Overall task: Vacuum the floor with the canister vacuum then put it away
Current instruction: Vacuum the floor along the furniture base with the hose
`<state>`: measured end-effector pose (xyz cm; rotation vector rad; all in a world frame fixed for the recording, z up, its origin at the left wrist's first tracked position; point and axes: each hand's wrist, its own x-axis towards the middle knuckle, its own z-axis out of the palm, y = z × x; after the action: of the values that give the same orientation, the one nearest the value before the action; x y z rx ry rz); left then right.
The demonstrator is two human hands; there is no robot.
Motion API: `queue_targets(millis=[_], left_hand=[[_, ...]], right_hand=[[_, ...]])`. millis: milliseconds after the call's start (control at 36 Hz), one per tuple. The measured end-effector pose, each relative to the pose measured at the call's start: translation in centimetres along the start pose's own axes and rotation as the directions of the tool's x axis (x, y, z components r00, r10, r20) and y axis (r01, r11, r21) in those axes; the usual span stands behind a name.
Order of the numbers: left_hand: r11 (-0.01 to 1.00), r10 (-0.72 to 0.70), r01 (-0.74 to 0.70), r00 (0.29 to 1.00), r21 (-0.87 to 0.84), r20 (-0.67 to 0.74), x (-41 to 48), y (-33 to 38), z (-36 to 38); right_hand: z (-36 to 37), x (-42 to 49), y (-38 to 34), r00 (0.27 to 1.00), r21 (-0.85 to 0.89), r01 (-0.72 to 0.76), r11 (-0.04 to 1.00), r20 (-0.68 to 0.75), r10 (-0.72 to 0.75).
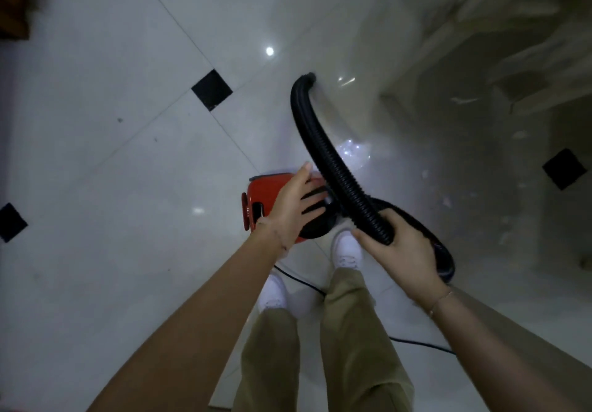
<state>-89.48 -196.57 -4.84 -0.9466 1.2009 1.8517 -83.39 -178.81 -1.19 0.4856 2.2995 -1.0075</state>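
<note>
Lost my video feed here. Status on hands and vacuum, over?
Left hand open, resting on red canister vacuum. Right hand gripping black hose, nozzle end out over tile floor. Power cord trailing between the feet.

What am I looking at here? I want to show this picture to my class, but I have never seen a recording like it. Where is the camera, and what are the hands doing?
There is no machine: a person wears one wide-angle camera on the head, and it looks down at their own arms, legs and white shoes. Below is a glossy white tiled floor with small black inset squares. On it stands a red canister vacuum with a black front. The left hand rests open on top of the vacuum. The right hand has its grip closed around the ribbed black hose, which arcs forward until its far end meets the floor. A thin black power cord trails behind the feet. Pale furniture at top right is blurred.
</note>
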Motion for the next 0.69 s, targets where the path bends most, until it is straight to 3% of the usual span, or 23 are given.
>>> queue_targets(millis=[83, 250, 306, 389, 500, 611, 694], left_hand=[[0.999, -0.022, 0.024, 0.999, -0.041, 0.04, -0.6, 1.6, 3.3], [0.995, 0.015, -0.023, 0.996, -0.097, -0.088, -2.2, 1.6, 8.5], [0.999, 0.02, -0.025, 0.992, -0.041, -0.124, -2.8, 1.3, 9.4], [0.997, 0.045, -0.036, 0.99, 0.061, -0.136, -3.8, 0.5, 10.7], [0.962, 0.053, -0.018, 0.991, 0.273, -0.123, -5.6, -1.6, 12.3], [0.91, 0.063, -0.022, 0.994, 0.414, -0.085, -7.0, -3.4, 14.3], [0.81, 0.09, -0.082, 0.996, 0.581, 0.014, -7.1, -4.5, 15.5]], right_hand=[[-0.5, -1.7, 0.0, 0.997, 0.07, -0.034, 0.997, 0.071, 0.029], [-2.8, -3.4, 0.6, 0.961, 0.296, -0.12, 0.948, 0.274, 0.036], [-4.4, -3.4, 1.0, 0.951, 0.423, -0.157, 0.892, 0.308, 0.022], [-6.9, -2.8, 1.9, 0.965, 0.58, -0.229, 0.782, 0.244, 0.101], [-9.5, -0.9, 2.8, 0.965, 0.663, -0.26, 0.702, 0.169, 0.198], [-10.7, 1.5, 2.4, 0.944, 0.73, -0.33, 0.598, 0.258, 0.205], [-11.0, 3.6, 1.9, 0.912, 0.738, -0.408, 0.537, 0.35, 0.211]])
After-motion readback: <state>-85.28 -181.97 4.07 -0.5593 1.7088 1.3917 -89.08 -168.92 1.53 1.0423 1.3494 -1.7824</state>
